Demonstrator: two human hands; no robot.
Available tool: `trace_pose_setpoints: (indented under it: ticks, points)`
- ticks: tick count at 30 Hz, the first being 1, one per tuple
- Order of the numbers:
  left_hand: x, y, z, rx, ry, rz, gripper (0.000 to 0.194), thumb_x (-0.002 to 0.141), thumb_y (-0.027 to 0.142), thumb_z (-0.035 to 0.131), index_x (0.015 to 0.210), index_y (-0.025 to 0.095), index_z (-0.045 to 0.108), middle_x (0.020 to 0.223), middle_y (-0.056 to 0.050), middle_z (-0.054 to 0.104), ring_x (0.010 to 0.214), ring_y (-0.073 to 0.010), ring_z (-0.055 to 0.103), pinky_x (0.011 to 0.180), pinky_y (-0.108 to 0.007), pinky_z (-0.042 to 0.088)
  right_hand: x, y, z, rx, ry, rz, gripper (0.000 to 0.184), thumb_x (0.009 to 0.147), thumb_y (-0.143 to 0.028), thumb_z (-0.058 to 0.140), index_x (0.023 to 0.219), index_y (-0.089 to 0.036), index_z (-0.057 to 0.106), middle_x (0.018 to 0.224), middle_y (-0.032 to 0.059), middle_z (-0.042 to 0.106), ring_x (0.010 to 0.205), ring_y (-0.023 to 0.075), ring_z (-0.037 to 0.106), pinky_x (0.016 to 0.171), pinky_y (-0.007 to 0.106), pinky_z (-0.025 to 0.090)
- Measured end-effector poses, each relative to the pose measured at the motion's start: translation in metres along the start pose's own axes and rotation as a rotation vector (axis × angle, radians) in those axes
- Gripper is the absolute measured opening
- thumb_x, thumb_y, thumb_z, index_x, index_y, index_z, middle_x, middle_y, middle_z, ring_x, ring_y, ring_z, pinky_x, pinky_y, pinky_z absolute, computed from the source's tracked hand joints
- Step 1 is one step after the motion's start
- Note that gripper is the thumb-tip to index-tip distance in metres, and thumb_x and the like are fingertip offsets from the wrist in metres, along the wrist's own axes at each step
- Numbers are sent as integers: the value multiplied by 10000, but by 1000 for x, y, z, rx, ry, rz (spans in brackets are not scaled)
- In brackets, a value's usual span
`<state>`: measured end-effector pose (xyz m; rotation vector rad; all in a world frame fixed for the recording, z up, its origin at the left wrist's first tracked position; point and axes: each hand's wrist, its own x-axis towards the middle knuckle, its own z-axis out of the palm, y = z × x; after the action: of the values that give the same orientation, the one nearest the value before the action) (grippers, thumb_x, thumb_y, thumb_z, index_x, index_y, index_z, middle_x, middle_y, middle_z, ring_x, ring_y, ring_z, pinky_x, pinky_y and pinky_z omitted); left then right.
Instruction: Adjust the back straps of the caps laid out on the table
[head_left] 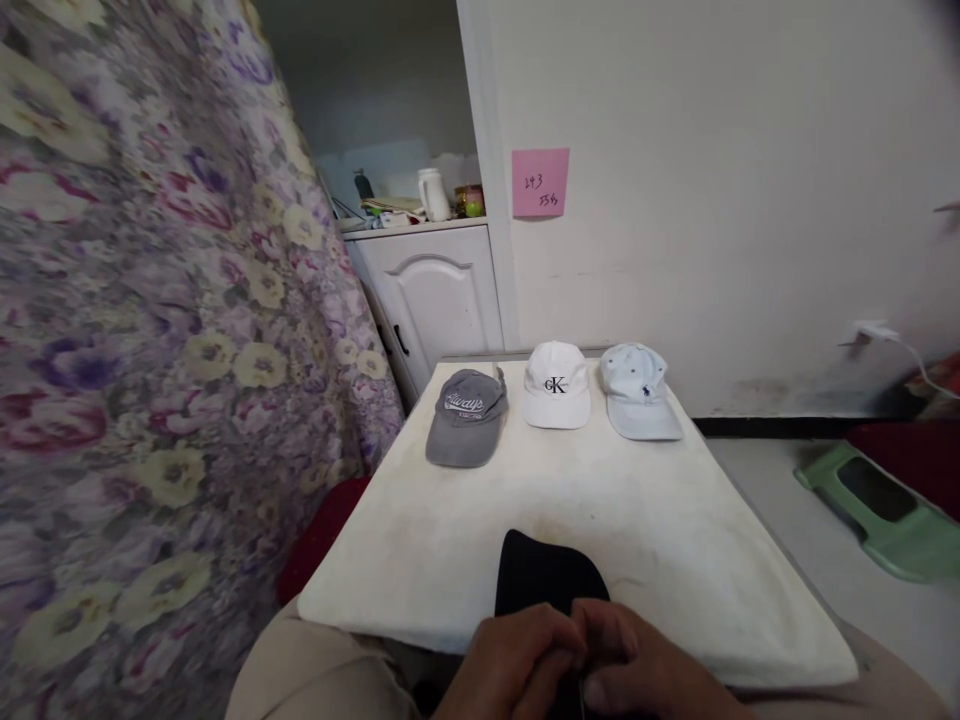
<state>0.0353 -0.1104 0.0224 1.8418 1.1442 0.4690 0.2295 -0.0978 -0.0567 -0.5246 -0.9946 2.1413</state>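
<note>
A black cap point(546, 575) lies at the near edge of the white table point(420, 540), its brim pointing away from me. My left hand point(514, 665) and my right hand point(645, 672) meet over the cap's near end, fingers curled and pinched together on its fabric. Across the far side of the table sit three more caps in a row: a grey cap point(466, 415) with script lettering, a white cap point(556, 385) with a black logo, and a pale blue cap point(640, 390).
A floral curtain point(150, 330) hangs close on the left. Behind the table stand a white wall with a pink sticky note point(540, 182) and a white cabinet point(435, 290) with a jug and clutter on top. A green plastic stool point(877, 510) sits on the floor at right.
</note>
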Motion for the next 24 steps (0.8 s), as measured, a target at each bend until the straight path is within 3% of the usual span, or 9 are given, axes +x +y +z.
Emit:
trace_pose_setpoints:
  ticks: [4, 8, 13, 18, 22, 24]
  points:
    - [6, -5, -7, 73, 42, -30, 250, 1017, 376, 430, 1014, 266, 654, 966, 14, 699, 904, -165, 628, 821, -249, 422, -3, -7, -3, -124, 84, -26, 294, 664, -269, 816, 851, -192, 602, 727, -51, 567, 602, 94, 402, 574, 235, 269]
    - [8, -9, -11, 31, -25, -51, 300, 998, 410, 443, 911, 214, 653, 873, 1, 670, 831, -167, 595, 745, -249, 397, -2, -17, -1, -317, 143, -35, 236, 697, -259, 783, 848, -192, 616, 728, -46, 589, 631, 109, 437, 592, 248, 288]
    - [5, -12, -9, -64, -35, -99, 287, 940, 388, 523, 736, 192, 573, 721, 38, 522, 716, -139, 474, 651, -245, 336, -4, -21, -3, -461, 107, 25, 246, 721, -343, 774, 880, -187, 671, 739, -37, 590, 637, 116, 458, 589, 256, 296]
    - [5, -12, -13, -135, -33, -93, 367, 957, 436, 484, 670, 207, 461, 693, 47, 424, 678, -133, 392, 628, -258, 304, -6, -19, -5, -509, 88, 70, 295, 808, -453, 717, 757, -180, 615, 642, -52, 510, 596, 109, 425, 552, 247, 285]
    - [4, -14, -14, -214, -54, -58, 397, 981, 471, 441, 706, 195, 519, 702, 35, 443, 686, -139, 406, 629, -258, 310, -2, -19, -2, -497, 99, 30, 323, 849, -462, 678, 721, -176, 597, 615, -49, 506, 554, 102, 437, 534, 242, 303]
    - [3, -15, -13, -209, -60, -66, 343, 960, 429, 503, 725, 190, 574, 712, 33, 480, 709, -142, 438, 644, -249, 320, 0, -18, -2, -494, 107, 26, 314, 849, -456, 688, 730, -176, 608, 617, -47, 520, 550, 101, 453, 532, 237, 313]
